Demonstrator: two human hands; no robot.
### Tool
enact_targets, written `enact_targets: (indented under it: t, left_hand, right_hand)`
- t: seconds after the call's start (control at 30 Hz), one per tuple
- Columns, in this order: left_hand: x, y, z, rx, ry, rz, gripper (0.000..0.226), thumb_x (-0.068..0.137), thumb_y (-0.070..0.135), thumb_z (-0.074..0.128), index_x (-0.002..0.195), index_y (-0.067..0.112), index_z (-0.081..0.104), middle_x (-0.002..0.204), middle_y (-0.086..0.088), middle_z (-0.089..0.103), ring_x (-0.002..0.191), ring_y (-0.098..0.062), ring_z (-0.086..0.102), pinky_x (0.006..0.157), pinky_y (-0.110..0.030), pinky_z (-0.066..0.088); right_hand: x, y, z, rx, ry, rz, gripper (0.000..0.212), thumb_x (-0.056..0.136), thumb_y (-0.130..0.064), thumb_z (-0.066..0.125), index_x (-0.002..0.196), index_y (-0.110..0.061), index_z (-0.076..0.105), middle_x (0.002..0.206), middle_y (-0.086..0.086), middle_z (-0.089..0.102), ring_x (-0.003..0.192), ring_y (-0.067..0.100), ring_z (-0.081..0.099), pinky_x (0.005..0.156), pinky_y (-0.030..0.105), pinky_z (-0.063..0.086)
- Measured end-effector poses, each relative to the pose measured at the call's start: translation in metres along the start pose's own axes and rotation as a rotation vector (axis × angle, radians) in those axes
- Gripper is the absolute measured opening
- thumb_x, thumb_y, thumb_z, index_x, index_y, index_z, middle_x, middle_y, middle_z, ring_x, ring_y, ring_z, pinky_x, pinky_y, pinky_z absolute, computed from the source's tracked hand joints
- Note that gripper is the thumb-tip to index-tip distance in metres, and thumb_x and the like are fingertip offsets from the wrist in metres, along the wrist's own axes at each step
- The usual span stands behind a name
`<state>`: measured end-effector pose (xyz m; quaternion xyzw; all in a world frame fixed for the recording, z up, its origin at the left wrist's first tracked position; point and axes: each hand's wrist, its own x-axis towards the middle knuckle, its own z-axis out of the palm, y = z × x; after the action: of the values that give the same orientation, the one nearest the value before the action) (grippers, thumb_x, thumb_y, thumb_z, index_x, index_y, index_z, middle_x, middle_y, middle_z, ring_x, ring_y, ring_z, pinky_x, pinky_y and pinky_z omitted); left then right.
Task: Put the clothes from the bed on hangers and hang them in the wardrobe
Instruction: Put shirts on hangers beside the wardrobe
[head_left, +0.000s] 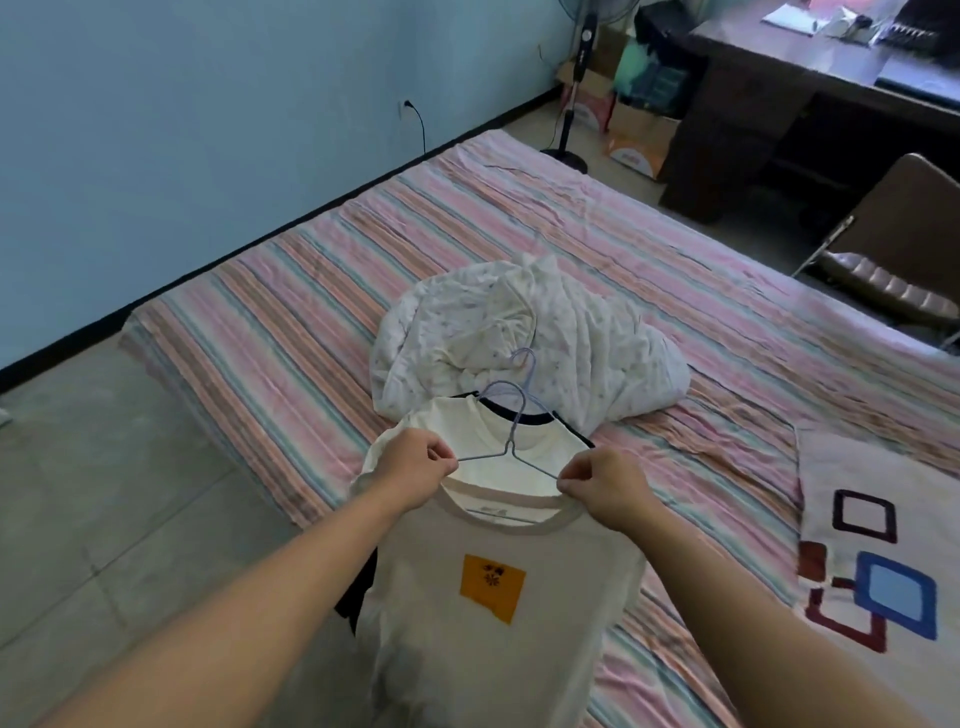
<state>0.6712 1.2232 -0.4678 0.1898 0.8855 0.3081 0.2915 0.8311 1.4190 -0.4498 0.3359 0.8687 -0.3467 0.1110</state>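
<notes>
Bed (291, 291) under a striped sheet, filling the middle of the frame from lower left to far right. Desk surface (810, 57) with papers at upper right; folding chair (893, 244) just below it at the right edge; standing fan (571, 93) against the blue wall at top centre. Patterned cloth (878, 519) with coloured squares at lower right on the bed. Crumpled floral garment (519, 327) heaped at centre on the bed, a second hanger hook poking up from its near edge. Cream T-shirt (488, 649) with an orange patch, lower centre, held up off the bed. Left hand (410, 475) and right hand (605, 491) apart, each pinching one shoulder of the wire hanger (511, 447) together with the shirt's neckline. Hanger bar inside the neck opening, hook pointing away; shoulders apparently not yet seated.

Risks, as judged from here: thin wire sliding off one shoulder if the collar is released unevenly, dropping the shirt; neckline stretched by forcing it over the wire ends; hook snagging the garments behind when lifted. Wardrobe out of view.
</notes>
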Motion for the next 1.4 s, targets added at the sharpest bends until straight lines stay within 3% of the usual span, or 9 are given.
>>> enact_targets:
  t: [0.3, 0.5, 0.67, 0.87, 0.97, 1.07, 1.2, 1.3, 1.4]
  left_hand:
    - [0.135, 0.003, 0.061, 0.153, 0.057, -0.038, 0.007, 0.087, 0.021, 0.07, 0.087, 0.024, 0.077, 0.079, 0.009, 0.065, 0.082, -0.014, 0.064, 0.069, -0.024, 0.045]
    - [0.208, -0.017, 0.107, 0.138, 0.111, -0.077, 0.016, 0.087, 0.012, 0.064, 0.083, 0.023, 0.075, 0.088, 0.003, 0.071, 0.087, -0.021, 0.065, 0.076, -0.031, 0.052]
    - [0.255, -0.044, 0.136, 0.143, 0.07, -0.065, 0.027, 0.089, 0.006, 0.055, 0.105, 0.018, 0.074, 0.11, -0.002, 0.07, 0.103, -0.022, 0.064, 0.087, -0.033, 0.05]
    - [0.28, -0.077, 0.165, 0.167, -0.154, -0.074, 0.056, 0.087, 0.008, 0.062, 0.141, 0.013, 0.049, 0.142, -0.009, 0.044, 0.127, -0.026, 0.048, 0.107, -0.027, 0.035]
    - [0.28, -0.085, 0.177, 0.152, -0.247, -0.068, 0.071, 0.086, 0.015, 0.066, 0.149, 0.015, 0.035, 0.152, -0.002, 0.024, 0.134, -0.022, 0.039, 0.098, -0.018, 0.028]
    - [0.278, -0.085, 0.182, 0.21, -0.276, -0.039, 0.076, 0.084, 0.019, 0.068, 0.15, 0.021, 0.031, 0.153, -0.003, 0.018, 0.14, -0.022, 0.03, 0.102, -0.026, 0.033]
    - [0.274, -0.077, 0.173, 0.209, -0.235, -0.033, 0.071, 0.085, 0.019, 0.068, 0.148, 0.025, 0.037, 0.152, -0.003, 0.027, 0.139, -0.022, 0.034, 0.104, -0.03, 0.035]
    - [0.267, -0.069, 0.157, 0.209, -0.177, -0.021, 0.061, 0.086, 0.019, 0.069, 0.142, 0.022, 0.046, 0.147, 0.0, 0.037, 0.132, -0.02, 0.043, 0.104, -0.031, 0.039]
    - [0.254, -0.058, 0.136, 0.179, -0.152, -0.022, 0.052, 0.086, 0.02, 0.069, 0.136, 0.024, 0.053, 0.143, 0.003, 0.047, 0.128, -0.019, 0.048, 0.103, -0.034, 0.042]
  right_hand:
    - [0.128, 0.057, 0.037, 0.049, 0.159, 0.142, 0.009, 0.086, -0.017, 0.072, 0.082, -0.021, 0.078, 0.069, -0.015, 0.059, 0.063, -0.004, 0.048, 0.055, 0.009, 0.031]
    - [0.204, 0.087, 0.073, 0.06, 0.231, 0.178, 0.01, 0.084, -0.011, 0.071, 0.079, -0.014, 0.079, 0.072, -0.003, 0.067, 0.074, 0.016, 0.062, 0.067, 0.024, 0.038]
    - [0.25, 0.104, 0.101, 0.024, 0.224, 0.187, 0.008, 0.079, -0.001, 0.065, 0.079, 0.0, 0.072, 0.08, 0.019, 0.07, 0.082, 0.035, 0.063, 0.072, 0.038, 0.052]
    - [0.286, 0.115, 0.126, -0.019, 0.155, 0.201, 0.024, 0.07, 0.006, 0.054, 0.053, -0.01, 0.049, 0.058, 0.014, 0.036, 0.061, 0.03, 0.036, 0.054, 0.035, 0.036]
    - [0.297, 0.124, 0.137, 0.015, 0.149, 0.272, 0.017, 0.076, 0.002, 0.056, 0.069, -0.004, 0.07, 0.071, 0.017, 0.062, 0.072, 0.035, 0.057, 0.062, 0.033, 0.044]
    - [0.3, 0.127, 0.142, 0.006, 0.15, 0.283, 0.018, 0.08, 0.0, 0.055, 0.075, -0.004, 0.071, 0.077, 0.013, 0.067, 0.077, 0.031, 0.06, 0.062, 0.03, 0.045]
    - [0.294, 0.119, 0.143, -0.013, 0.163, 0.276, 0.018, 0.081, 0.001, 0.053, 0.084, -0.001, 0.071, 0.084, 0.015, 0.07, 0.082, 0.031, 0.064, 0.066, 0.038, 0.053]
    - [0.284, 0.106, 0.132, 0.013, 0.144, 0.254, 0.03, 0.085, -0.001, 0.056, 0.106, -0.012, 0.073, 0.103, 0.006, 0.072, 0.097, 0.025, 0.064, 0.071, 0.027, 0.043]
    - [0.271, 0.079, 0.116, 0.133, 0.158, 0.164, 0.024, 0.085, -0.004, 0.061, 0.1, -0.015, 0.076, 0.09, -0.004, 0.069, 0.091, 0.017, 0.064, 0.075, 0.023, 0.043]
